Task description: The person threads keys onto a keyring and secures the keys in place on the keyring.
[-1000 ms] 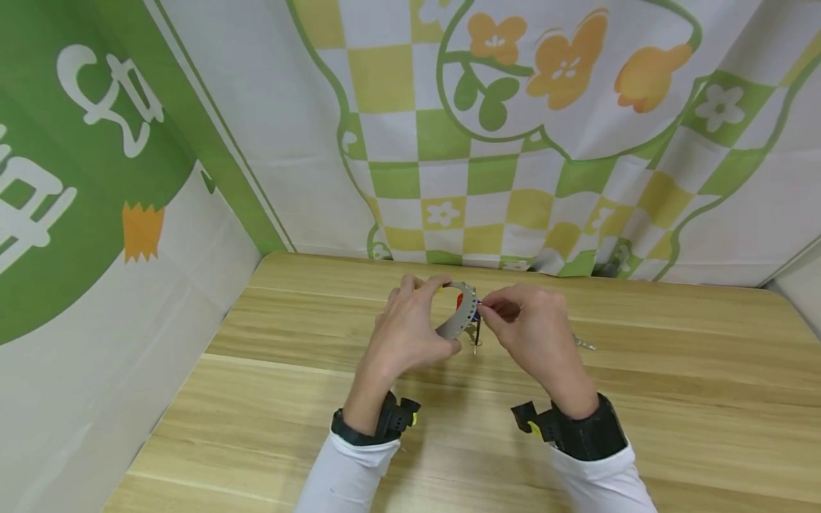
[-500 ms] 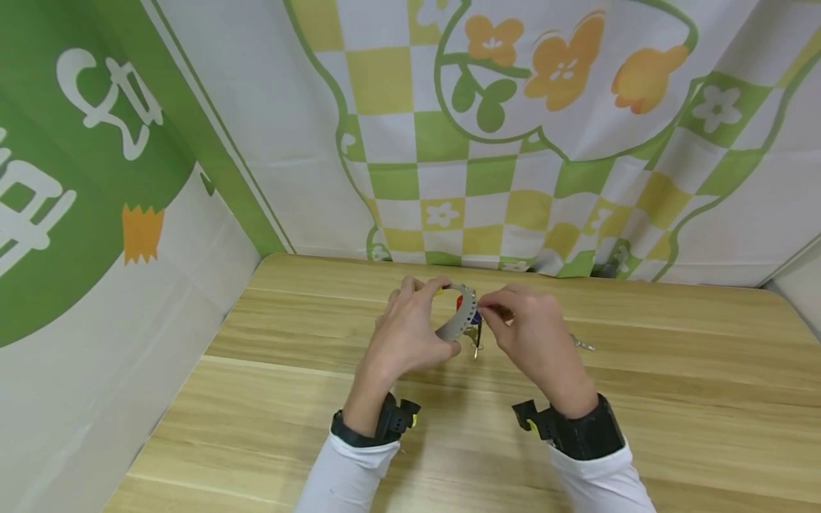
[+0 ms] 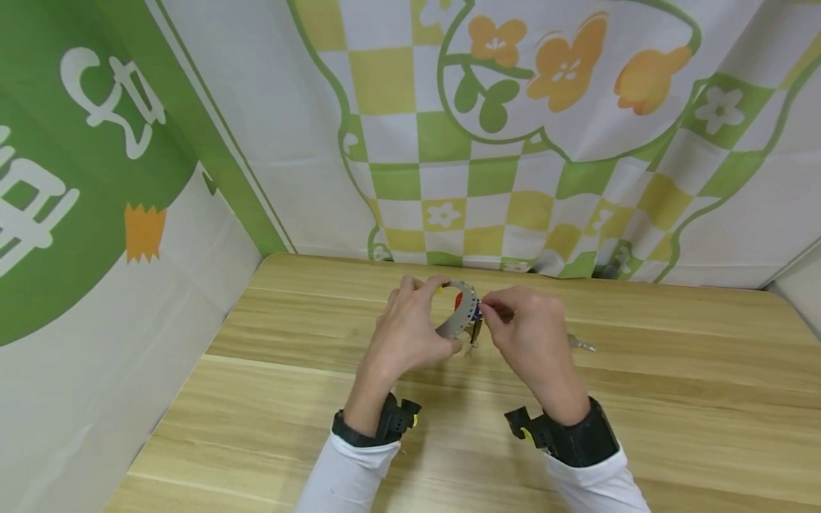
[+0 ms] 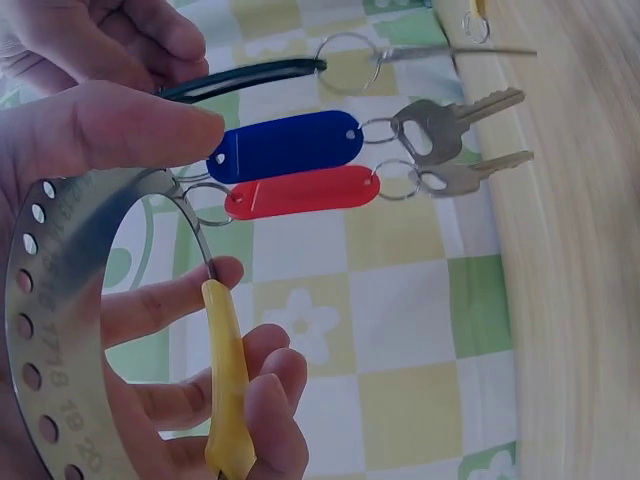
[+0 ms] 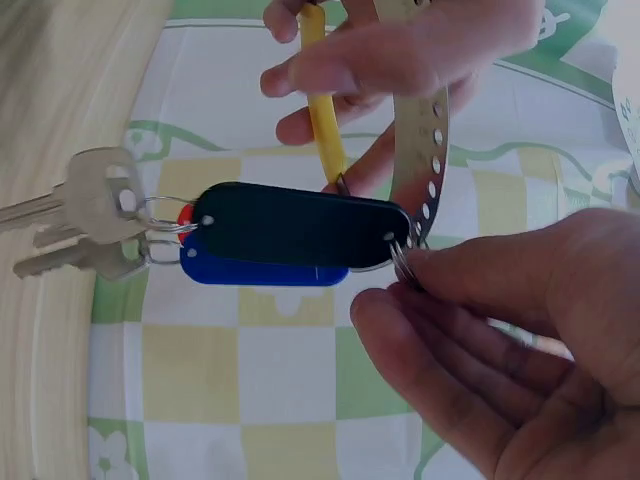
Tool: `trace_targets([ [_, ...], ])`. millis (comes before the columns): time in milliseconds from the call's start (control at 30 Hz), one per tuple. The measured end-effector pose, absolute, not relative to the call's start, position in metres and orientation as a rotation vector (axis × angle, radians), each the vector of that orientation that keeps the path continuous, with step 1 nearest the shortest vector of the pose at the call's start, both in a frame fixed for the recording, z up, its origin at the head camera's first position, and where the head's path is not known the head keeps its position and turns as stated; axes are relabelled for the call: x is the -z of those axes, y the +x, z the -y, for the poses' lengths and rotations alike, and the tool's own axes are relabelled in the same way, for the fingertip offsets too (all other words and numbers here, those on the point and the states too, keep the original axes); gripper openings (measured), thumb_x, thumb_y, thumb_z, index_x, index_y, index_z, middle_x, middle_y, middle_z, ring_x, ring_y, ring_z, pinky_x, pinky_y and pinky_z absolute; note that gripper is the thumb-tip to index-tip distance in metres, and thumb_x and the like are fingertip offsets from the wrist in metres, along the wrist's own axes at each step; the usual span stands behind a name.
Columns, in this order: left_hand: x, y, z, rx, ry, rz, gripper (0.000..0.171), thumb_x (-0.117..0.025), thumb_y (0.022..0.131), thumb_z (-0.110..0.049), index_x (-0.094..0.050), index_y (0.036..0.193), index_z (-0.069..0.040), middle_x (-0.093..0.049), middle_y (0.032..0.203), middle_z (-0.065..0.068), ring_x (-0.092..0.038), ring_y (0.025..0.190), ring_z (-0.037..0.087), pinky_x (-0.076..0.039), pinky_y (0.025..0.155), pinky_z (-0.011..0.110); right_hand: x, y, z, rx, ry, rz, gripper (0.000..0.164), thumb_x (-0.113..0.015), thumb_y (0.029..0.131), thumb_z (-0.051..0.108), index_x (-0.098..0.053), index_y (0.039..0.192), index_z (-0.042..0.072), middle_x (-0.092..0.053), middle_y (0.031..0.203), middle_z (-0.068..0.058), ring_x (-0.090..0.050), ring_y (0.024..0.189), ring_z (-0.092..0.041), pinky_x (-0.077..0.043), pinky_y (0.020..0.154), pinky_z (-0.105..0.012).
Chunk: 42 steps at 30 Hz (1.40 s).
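Observation:
My left hand [image 3: 410, 328] grips a large metal key ring with numbered holes [image 4: 60, 300]. Its yellow sleeve [image 4: 228, 375] lies by the fingers. A blue key tag [image 4: 290, 143] and a red key tag [image 4: 305, 192] hang from the ring by split rings, each with a silver key. At the ring's edge, my right hand [image 3: 532, 335] pinches the small split ring [image 5: 403, 265] of a dark key tag [image 5: 295, 228], which bears its own key [image 5: 100, 190]. I cannot tell whether this split ring passes through a hole.
Another key [image 3: 582, 344] lies on the wooden table [image 3: 673, 399], right of my right hand and partly hidden by it. A patterned cloth [image 3: 487, 178] hangs along the table's back edge, and a green and white cloth [image 3: 212, 299] stands at the left.
The dark tag and its key have swung round beneath the fingers. My right wrist has shifted slightly left, showing more of the loose key. The left hand stays in place.

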State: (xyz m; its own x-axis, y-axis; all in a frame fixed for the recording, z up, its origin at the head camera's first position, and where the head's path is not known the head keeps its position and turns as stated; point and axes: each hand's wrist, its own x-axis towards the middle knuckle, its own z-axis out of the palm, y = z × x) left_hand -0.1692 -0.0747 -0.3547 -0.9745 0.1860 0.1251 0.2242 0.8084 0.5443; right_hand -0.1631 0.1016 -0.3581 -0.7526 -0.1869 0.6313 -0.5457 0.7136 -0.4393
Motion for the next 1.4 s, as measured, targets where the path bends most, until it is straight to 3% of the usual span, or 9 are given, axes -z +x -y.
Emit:
trace_targets([
  [233, 0.3552, -0.1692, 0.0743, 0.879, -0.384, 2.939, 0.086, -0.077, 0.056, -0.033, -0.043, 0.135, -0.031, -0.041, 0.112, 0.001, -0.041, 0.092, 0.019, -0.038, 0.059, 0.033, 0.3581, -0.1656, -0.1079, -0.761, 0.708, 2.350, 0.007, -0.068, 0.077, 0.006, -0.070, 0.084, 0.008, -0.062, 0.077, 0.000, -0.057, 0.064, -0.008, -0.042, 0.056, -0.021],
  [467, 0.3557, -0.1690, 0.0717, 0.861, -0.345, 2.925, 0.087, -0.076, 0.056, -0.034, -0.042, 0.135, -0.031, -0.042, 0.115, 0.002, -0.042, 0.094, 0.019, -0.039, 0.060, 0.034, 0.3559, -0.1646, -0.1074, -0.864, 0.519, 2.446, 0.008, -0.067, 0.080, 0.017, -0.070, 0.084, 0.011, -0.062, 0.072, 0.004, -0.057, 0.062, -0.004, -0.044, 0.056, -0.022],
  [667, 0.3558, -0.1688, 0.0700, 0.855, -0.326, 2.916, 0.086, -0.076, 0.056, -0.034, -0.043, 0.135, -0.031, -0.043, 0.118, 0.003, -0.043, 0.095, 0.020, -0.039, 0.060, 0.035, 0.3548, -0.1625, -0.1043, -0.869, 0.425, 2.474, 0.005, -0.066, 0.079, 0.016, -0.069, 0.080, 0.013, -0.061, 0.068, 0.006, -0.055, 0.058, -0.003, -0.043, 0.054, -0.024],
  [1067, 0.3548, -0.1685, 0.0710, 0.854, -0.369, 2.930, 0.085, -0.075, 0.056, -0.033, -0.043, 0.134, -0.031, -0.042, 0.112, 0.000, -0.042, 0.091, 0.019, -0.037, 0.060, 0.034, 0.3569, -0.1630, -0.1088, -0.756, 0.655, 2.383, 0.006, -0.067, 0.079, 0.008, -0.070, 0.084, 0.009, -0.061, 0.075, 0.002, -0.055, 0.061, -0.006, -0.042, 0.055, -0.021],
  [1400, 0.3555, -0.1677, 0.0708, 0.866, -0.338, 2.926, 0.085, -0.074, 0.058, -0.034, -0.042, 0.136, -0.032, -0.042, 0.117, 0.001, -0.042, 0.094, 0.019, -0.038, 0.061, 0.035, 0.3555, -0.1619, -0.1028, -0.866, 0.417, 2.463, 0.004, -0.066, 0.078, 0.015, -0.068, 0.079, 0.012, -0.061, 0.068, 0.004, -0.055, 0.059, -0.004, -0.043, 0.054, -0.024],
])
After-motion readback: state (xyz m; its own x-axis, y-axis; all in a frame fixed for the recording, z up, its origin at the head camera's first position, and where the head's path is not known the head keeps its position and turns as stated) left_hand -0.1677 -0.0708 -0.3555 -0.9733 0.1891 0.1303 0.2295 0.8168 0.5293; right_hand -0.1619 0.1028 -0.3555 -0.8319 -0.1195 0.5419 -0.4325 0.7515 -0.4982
